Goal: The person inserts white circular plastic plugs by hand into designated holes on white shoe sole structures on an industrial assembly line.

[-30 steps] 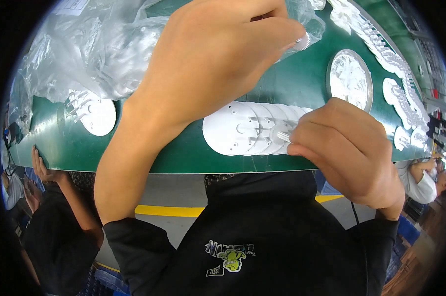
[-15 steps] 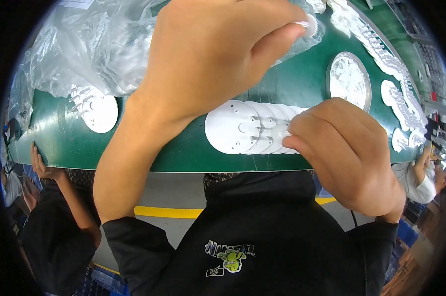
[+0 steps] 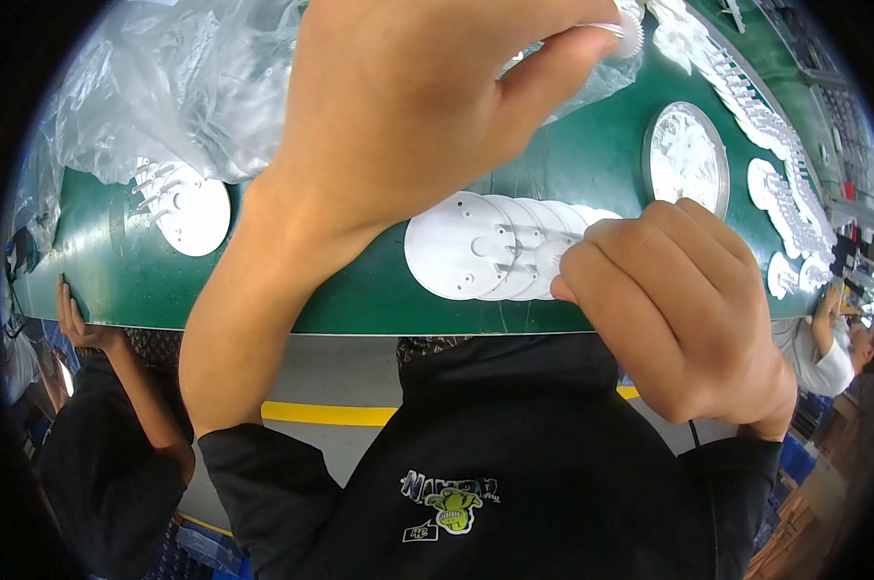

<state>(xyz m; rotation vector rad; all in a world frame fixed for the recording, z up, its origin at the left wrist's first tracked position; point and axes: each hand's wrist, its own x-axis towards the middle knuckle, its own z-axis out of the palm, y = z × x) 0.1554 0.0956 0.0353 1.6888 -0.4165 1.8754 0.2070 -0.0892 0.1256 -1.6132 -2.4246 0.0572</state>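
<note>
My left hand (image 3: pixel 408 106) reaches across the upper middle, its thumb and finger pinching a white toothed gear (image 3: pixel 633 37) by its edge. Below it, a row of overlapping white round plates (image 3: pixel 448 249) with small posts and holes lies on the green table. My right hand (image 3: pixel 673 304) is closed over the right end of that row, fingertips pressed together. Whatever those fingers hold is hidden behind the knuckles. Just beyond the right hand is a shallow round dish (image 3: pixel 686 159) with a white paste-like substance in it.
A large clear plastic bag (image 3: pixel 176 92) covers the table's far left. Another white plate with posts (image 3: pixel 200 220) lies by my left forearm. Several white parts (image 3: pixel 789 208) line the right side. Co-workers' hands (image 3: pixel 87 324) show at the left and right edges.
My left hand has shifted slightly right with the gear. My right hand has turned a little, and the small white ribbed piece seen at its fingertips is now hidden.
</note>
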